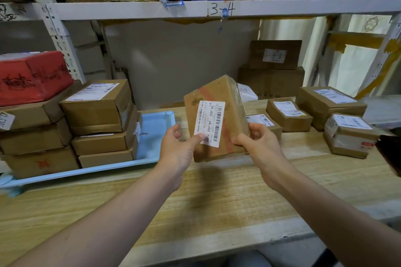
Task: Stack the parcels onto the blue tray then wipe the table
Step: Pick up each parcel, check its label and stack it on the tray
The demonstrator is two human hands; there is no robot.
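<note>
A brown cardboard parcel (225, 102) with a white barcode label is held tilted above the wooden table (217, 197), just right of the blue tray (152, 134). My left hand (176, 150) holds its lower left, thumb pressed on the label. My right hand (258, 143) grips its lower right edge. Several cardboard parcels (97, 106) are stacked on the tray's left part, with a red parcel (32, 78) on top at the far left. More parcels (288, 115) lie on the table at the right.
A metal shelf (282, 7) full of boxes runs overhead. Two larger boxes (273, 80) stand at the back against the wall. A taped parcel (349, 134) sits near the table's right edge. A dark object (390, 151) pokes in at the far right.
</note>
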